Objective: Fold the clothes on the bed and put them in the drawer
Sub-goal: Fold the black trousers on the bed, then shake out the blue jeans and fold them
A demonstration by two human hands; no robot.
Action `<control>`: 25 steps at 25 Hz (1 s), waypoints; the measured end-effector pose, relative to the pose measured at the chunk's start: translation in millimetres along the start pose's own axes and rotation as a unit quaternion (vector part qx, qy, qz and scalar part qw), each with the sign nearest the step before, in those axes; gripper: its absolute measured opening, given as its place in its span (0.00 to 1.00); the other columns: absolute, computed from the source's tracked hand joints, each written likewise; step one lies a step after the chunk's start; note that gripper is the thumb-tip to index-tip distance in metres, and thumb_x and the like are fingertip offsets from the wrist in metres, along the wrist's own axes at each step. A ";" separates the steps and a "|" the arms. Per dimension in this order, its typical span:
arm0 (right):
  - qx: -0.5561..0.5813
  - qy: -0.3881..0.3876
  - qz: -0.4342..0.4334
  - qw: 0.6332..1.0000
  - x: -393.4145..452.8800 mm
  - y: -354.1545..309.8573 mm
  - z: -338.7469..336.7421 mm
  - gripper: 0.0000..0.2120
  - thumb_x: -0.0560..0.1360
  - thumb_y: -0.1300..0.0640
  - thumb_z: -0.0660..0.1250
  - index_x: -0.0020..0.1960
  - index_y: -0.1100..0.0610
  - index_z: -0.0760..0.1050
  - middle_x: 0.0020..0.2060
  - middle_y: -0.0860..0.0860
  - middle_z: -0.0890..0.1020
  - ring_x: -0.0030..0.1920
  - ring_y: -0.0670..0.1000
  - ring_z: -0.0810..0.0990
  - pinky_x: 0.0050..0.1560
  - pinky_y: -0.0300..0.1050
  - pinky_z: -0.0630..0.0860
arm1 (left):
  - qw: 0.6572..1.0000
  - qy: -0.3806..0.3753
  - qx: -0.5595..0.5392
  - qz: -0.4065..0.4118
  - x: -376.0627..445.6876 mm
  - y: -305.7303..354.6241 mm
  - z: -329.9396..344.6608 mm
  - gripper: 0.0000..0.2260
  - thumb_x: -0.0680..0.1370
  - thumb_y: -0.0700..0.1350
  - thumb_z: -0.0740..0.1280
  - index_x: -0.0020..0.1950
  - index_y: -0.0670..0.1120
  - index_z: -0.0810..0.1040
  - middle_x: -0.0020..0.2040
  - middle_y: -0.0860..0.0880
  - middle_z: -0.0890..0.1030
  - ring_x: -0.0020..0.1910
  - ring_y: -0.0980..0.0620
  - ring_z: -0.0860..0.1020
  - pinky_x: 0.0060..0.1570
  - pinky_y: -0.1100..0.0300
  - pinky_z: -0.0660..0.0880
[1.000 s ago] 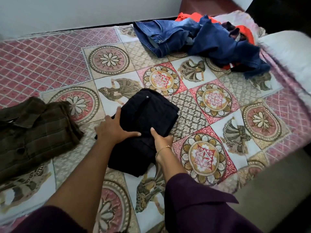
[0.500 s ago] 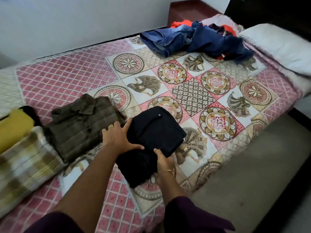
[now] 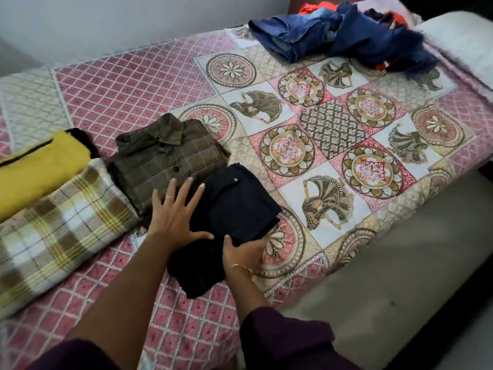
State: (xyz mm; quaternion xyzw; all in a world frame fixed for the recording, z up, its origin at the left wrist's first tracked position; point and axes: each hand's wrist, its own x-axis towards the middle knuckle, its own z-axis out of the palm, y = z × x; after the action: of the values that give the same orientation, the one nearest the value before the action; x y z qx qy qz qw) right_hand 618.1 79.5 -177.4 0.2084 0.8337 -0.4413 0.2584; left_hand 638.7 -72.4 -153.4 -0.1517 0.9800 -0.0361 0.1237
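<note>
The black folded garment (image 3: pixel 232 217) is lying on the near part of the bed (image 3: pixel 128 97), its far-left edge touching the folded brown checked shirt (image 3: pixel 170 161). The left hand (image 3: pixel 174 217) is pressing flat on it with fingers (image 3: pixel 184 190) spread and released, while the right hand (image 3: pixel 240 253) is grasping its near edge, thumb on top. Blue jeans (image 3: pixel 333 38) are lying crumpled at the far right.

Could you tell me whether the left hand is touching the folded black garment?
Touching. The head view shows the left hand lying flat with spread fingers on the black garment.
</note>
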 end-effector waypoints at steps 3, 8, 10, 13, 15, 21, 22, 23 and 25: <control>-0.258 0.073 -0.233 0.935 -6.1 -3.8 -3.0 0.42 0.70 0.51 0.67 0.77 0.52 0.48 0.74 0.61 0.54 0.74 0.61 0.52 0.70 0.60 0.57 | 0.996 0.008 -0.010 0.091 1.2 2.0 17.3 0.55 0.62 0.81 0.36 0.77 0.46 0.56 0.77 0.45 0.49 0.76 0.41 0.48 0.68 0.31 0.49; -0.375 0.117 -0.261 0.882 25.3 24.6 -0.9 0.37 0.65 0.37 0.54 0.71 0.50 0.65 0.67 0.64 0.70 0.71 0.61 0.58 0.59 0.72 0.65 | 0.991 -0.012 -0.055 0.124 1.5 3.8 26.4 0.63 0.49 0.85 0.38 0.74 0.47 0.37 0.75 0.45 0.35 0.74 0.43 0.34 0.70 0.37 0.36; -0.393 0.087 -0.236 0.884 30.7 33.0 -3.0 0.41 0.67 0.31 0.49 0.73 0.52 0.63 0.69 0.64 0.67 0.73 0.61 0.60 0.61 0.74 0.60 | 0.991 -0.019 -0.047 0.124 1.6 6.4 30.5 0.64 0.48 0.85 0.39 0.74 0.46 0.39 0.76 0.44 0.37 0.74 0.43 0.35 0.69 0.35 0.39; -0.411 0.073 -0.234 0.878 33.6 38.2 1.8 0.43 0.67 0.29 0.49 0.71 0.55 0.66 0.65 0.66 0.71 0.68 0.62 0.69 0.57 0.75 0.64 | 0.993 -0.047 -0.026 0.109 2.0 5.0 36.6 0.64 0.46 0.85 0.39 0.72 0.46 0.32 0.72 0.44 0.29 0.72 0.45 0.29 0.69 0.35 0.38; -0.413 0.047 -0.209 0.885 33.5 32.7 5.1 0.43 0.67 0.29 0.48 0.70 0.57 0.68 0.63 0.67 0.73 0.67 0.62 0.71 0.54 0.76 0.65 | 0.993 -0.072 -0.006 0.093 5.8 4.6 38.2 0.63 0.48 0.84 0.44 0.68 0.46 0.25 0.69 0.44 0.23 0.71 0.43 0.27 0.70 0.36 0.37; -0.460 -0.013 -0.200 0.865 44.9 34.7 -1.9 0.42 0.71 0.27 0.42 0.70 0.50 0.26 0.75 0.63 0.40 0.75 0.58 0.34 0.66 0.73 0.40 | 0.987 -0.132 0.068 0.065 11.6 20.1 28.4 0.64 0.56 0.81 0.57 0.72 0.45 0.27 0.71 0.42 0.25 0.73 0.39 0.31 0.71 0.36 0.40; -0.474 -0.028 -0.188 0.860 44.6 32.6 -3.5 0.42 0.72 0.28 0.43 0.71 0.50 0.25 0.75 0.61 0.38 0.74 0.57 0.32 0.67 0.72 0.39 | 0.983 -0.152 0.083 0.057 12.0 22.8 24.9 0.64 0.56 0.81 0.58 0.73 0.44 0.28 0.73 0.42 0.27 0.73 0.39 0.32 0.71 0.36 0.41; -0.483 -0.046 -0.177 0.857 43.5 29.4 -5.9 0.43 0.72 0.28 0.44 0.72 0.49 0.25 0.75 0.61 0.37 0.74 0.57 0.32 0.67 0.72 0.40 | 0.979 -0.172 0.097 0.049 11.9 26.1 19.3 0.63 0.57 0.80 0.58 0.74 0.44 0.29 0.74 0.41 0.29 0.74 0.38 0.34 0.71 0.37 0.42; -0.507 -0.082 -0.166 0.842 40.7 19.8 -12.6 0.43 0.73 0.28 0.45 0.73 0.49 0.27 0.75 0.60 0.38 0.75 0.57 0.34 0.68 0.71 0.45 | 0.975 -0.186 0.117 0.038 11.3 35.9 -0.1 0.58 0.62 0.79 0.57 0.77 0.42 0.38 0.77 0.39 0.39 0.76 0.38 0.41 0.72 0.39 0.45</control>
State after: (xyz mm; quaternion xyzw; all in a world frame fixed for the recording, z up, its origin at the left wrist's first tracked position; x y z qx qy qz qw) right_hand 594.6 105.4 -208.8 -0.1298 0.9391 -0.0087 0.3181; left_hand 618.0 -41.6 -159.9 -0.1031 0.9337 -0.1169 0.3225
